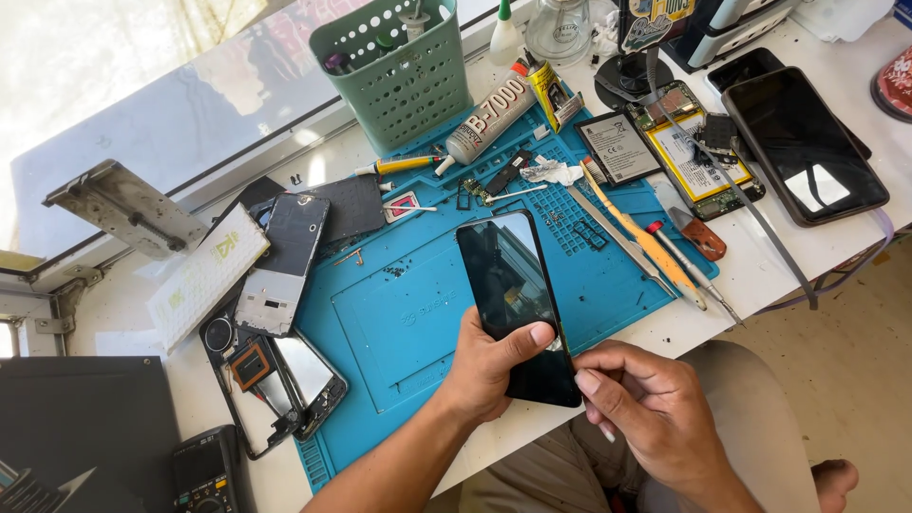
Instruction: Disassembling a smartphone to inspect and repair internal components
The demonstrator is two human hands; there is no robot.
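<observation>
A white counter (pixel 798 256) is covered by a blue repair mat (pixel 399 313). Above the mat's near edge a black phone (pixel 513 285) is held, its long axis running away from the body, tilted slightly left. The lower end is clasped by the left hand (pixel 484 366), thumb across the glass. The phone's lower right edge is pinched by the right hand (pixel 646 404).

Bright daylight pours in from the window (pixel 142 104) upper left, overexposed there; the view stays sharp, edges slightly bowed.
</observation>
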